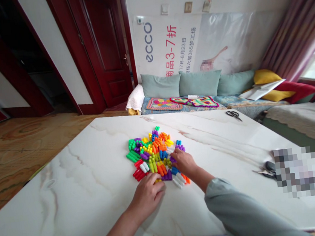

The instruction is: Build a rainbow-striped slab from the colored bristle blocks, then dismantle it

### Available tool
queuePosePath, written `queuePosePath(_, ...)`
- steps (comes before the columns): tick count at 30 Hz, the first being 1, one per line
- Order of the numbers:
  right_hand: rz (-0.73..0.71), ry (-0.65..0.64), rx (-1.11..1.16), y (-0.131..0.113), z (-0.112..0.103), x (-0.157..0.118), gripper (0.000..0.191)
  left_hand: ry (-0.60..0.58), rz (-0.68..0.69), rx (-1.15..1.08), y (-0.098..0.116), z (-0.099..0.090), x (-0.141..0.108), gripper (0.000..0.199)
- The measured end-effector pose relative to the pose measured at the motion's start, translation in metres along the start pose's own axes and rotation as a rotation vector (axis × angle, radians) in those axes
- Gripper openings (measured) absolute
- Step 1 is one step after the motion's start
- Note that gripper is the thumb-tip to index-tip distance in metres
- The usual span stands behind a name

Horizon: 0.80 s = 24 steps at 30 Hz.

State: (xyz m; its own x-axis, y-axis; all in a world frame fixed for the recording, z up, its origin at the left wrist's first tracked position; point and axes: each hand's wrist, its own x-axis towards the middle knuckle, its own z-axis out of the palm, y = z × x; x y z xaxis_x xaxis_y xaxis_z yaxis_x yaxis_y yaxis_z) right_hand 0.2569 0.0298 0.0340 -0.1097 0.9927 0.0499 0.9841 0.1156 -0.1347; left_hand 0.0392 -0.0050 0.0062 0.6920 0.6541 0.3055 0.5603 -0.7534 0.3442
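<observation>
A heap of colourful plastic toy building blocks (155,146), shaped like joined rounded pegs, lies on the white marble-patterned table (89,171). My left hand (148,193) rests at the near edge of the heap, its fingers curled beside red blocks (138,172) and a purple block (166,175); what is under the fingertips is hidden. At the heap's right side my right hand (183,162) is closed, thumb and fingers on a purple block (173,158). White blocks (178,180) and an orange block (186,178) lie just below it.
Black-handled scissors (233,114) lie at the table's far right. Another black-handled pair (269,169) is nearer, beside a blurred-out item (302,171). Behind the table stands a sofa with green cushions (200,83). A dark red door (106,44) is at the back left.
</observation>
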Motion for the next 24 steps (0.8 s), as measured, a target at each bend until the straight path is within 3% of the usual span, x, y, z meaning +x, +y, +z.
queuePosePath(6,0.0,-0.012,-0.052,0.001,-0.002,-0.002,0.026,-0.005,-0.001,-0.001,-0.002,0.0,-0.001,0.015)
queuePosePath(17,0.135,0.099,-0.008,0.052,-0.013,-0.02,0.041,-0.016,0.009,-0.011,-0.001,-0.003,0.001,0.016)
queuePosePath(24,0.16,0.146,0.055,0.054,-0.015,-0.014,0.032,-0.016,0.012,-0.013,0.0,-0.003,-0.001,0.016)
